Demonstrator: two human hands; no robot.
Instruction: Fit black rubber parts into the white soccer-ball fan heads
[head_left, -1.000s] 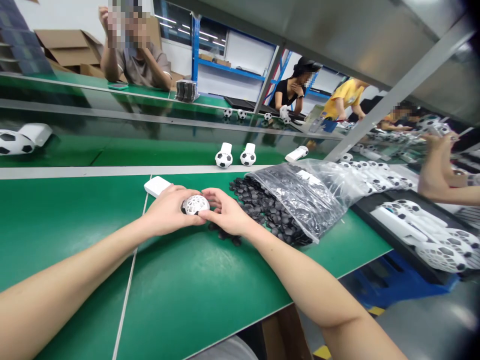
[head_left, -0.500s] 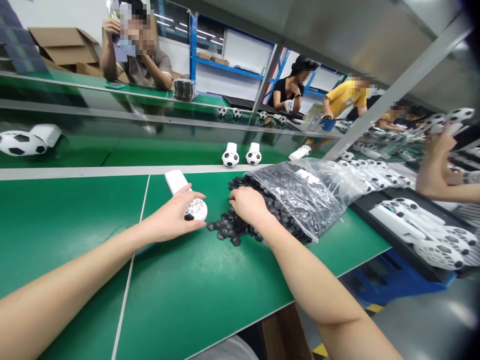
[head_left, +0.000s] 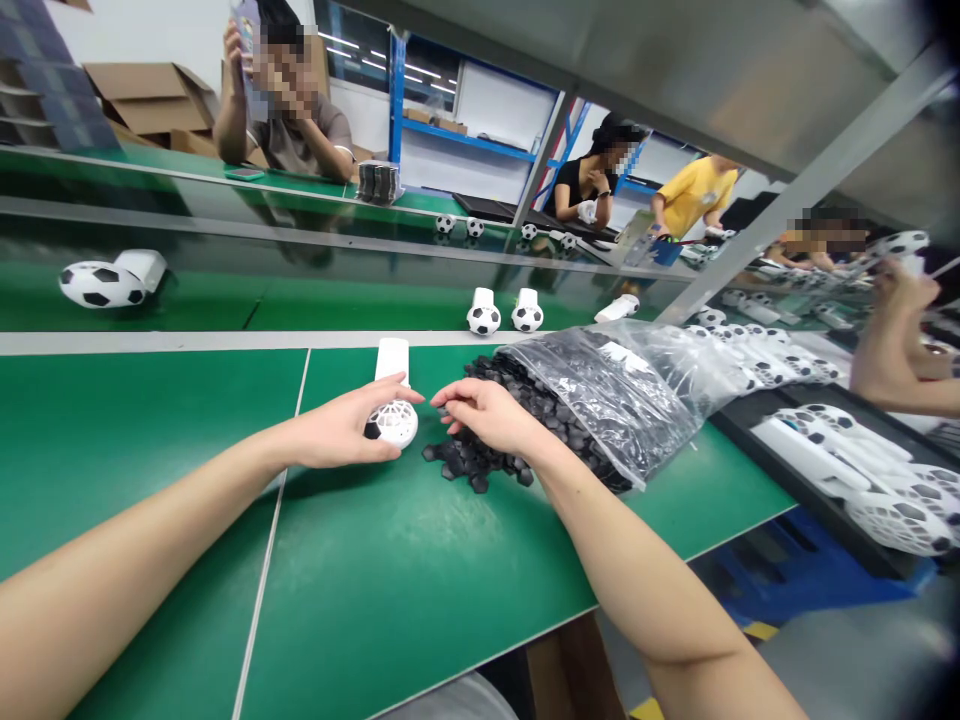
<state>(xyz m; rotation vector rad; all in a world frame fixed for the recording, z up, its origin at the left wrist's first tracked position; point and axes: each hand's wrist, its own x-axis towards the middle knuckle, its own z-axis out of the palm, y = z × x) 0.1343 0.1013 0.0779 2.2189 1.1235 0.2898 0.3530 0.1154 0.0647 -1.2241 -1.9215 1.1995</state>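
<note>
My left hand (head_left: pixel 337 425) is curled around the round head of a white football-patterned handheld fan (head_left: pixel 394 425), thumb and fingers on opposite sides. The fan rests on the green table, its handle pointing away from me; one black patch shows on the openwork head. Just to the right, my right hand (head_left: pixel 491 415) is raised slightly with thumb and forefinger pinched on a small black piece (head_left: pixel 442 409), partly hidden by the fingers. Beneath and beside that hand lies a pile of black pentagon-shaped pieces (head_left: pixel 469 465), spilling from a clear plastic bag (head_left: pixel 630 400).
Finished-looking football fans (head_left: pixel 484 312) stand on the green conveyor (head_left: pixel 300 305) beyond the table edge, another fan (head_left: pixel 105 284) at left. A black tray (head_left: pixel 739 420) of white fans is at right. A co-worker's arm (head_left: pixel 900 340) reaches in there; other people sit across the line.
My right hand has lifted out of the black pile and moved left toward the fan. The fan has turned more upright in my left hand. Fans on the conveyor appear shifted right.
</note>
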